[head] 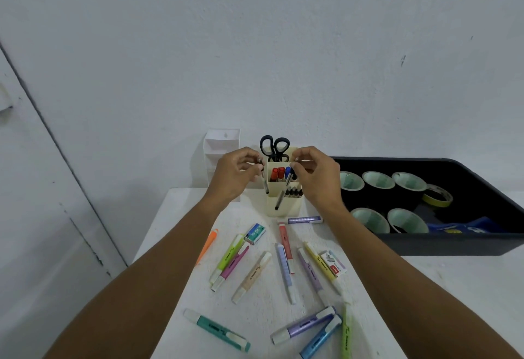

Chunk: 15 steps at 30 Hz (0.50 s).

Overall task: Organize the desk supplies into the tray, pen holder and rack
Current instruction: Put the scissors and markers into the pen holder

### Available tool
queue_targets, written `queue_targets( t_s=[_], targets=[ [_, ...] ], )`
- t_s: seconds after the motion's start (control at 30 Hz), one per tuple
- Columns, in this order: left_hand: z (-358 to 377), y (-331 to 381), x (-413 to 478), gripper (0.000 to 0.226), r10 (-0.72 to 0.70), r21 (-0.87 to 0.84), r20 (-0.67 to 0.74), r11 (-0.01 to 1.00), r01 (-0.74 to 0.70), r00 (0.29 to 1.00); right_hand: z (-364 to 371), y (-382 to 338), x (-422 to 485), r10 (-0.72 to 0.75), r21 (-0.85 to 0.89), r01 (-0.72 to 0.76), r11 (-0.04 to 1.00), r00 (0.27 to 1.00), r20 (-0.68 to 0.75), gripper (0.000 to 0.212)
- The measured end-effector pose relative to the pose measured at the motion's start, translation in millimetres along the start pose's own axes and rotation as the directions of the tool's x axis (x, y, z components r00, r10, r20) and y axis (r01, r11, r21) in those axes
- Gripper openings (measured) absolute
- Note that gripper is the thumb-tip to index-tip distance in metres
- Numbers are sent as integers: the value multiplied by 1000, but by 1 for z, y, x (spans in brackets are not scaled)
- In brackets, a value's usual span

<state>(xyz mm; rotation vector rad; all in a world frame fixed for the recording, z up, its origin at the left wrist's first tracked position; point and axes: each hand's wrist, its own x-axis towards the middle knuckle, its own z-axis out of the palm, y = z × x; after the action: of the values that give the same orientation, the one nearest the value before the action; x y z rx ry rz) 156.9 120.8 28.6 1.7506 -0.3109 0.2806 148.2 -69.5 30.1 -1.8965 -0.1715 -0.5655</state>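
A cream pen holder (283, 205) stands at the back of the white table, with black scissors (274, 146), red and blue markers (279, 173) and black pens in its compartments. My left hand (236, 174) pinches a slim dark pen (265, 181) upright at the holder's left side. My right hand (317, 175) pinches another slim pen (282, 197) that hangs in front of the holder. A white rack (221, 149) stands behind my left hand. The black tray (453, 242) at the right holds several tape rolls (378, 181). Several highlighters (228, 258) lie scattered in front.
Two small staple boxes lie among the highlighters, a teal one (254, 233) and a white-red one (334, 263). A blue item (465, 228) lies in the tray's front corner. The wall is right behind the holder; the table's left edge runs diagonally near my left forearm.
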Motion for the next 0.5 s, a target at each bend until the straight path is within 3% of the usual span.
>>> queue_targets(
  t_s=[0.17, 0.5],
  targets=[
    [4, -1, 3, 11, 74, 66, -8, 995, -74, 997, 1, -4, 3, -73, 28, 73, 997, 997, -23, 16],
    [26, -30, 4, 17, 113, 267, 49, 956, -122, 992, 13, 17, -4, -139, -265, 147, 953, 989, 49, 16]
  ],
)
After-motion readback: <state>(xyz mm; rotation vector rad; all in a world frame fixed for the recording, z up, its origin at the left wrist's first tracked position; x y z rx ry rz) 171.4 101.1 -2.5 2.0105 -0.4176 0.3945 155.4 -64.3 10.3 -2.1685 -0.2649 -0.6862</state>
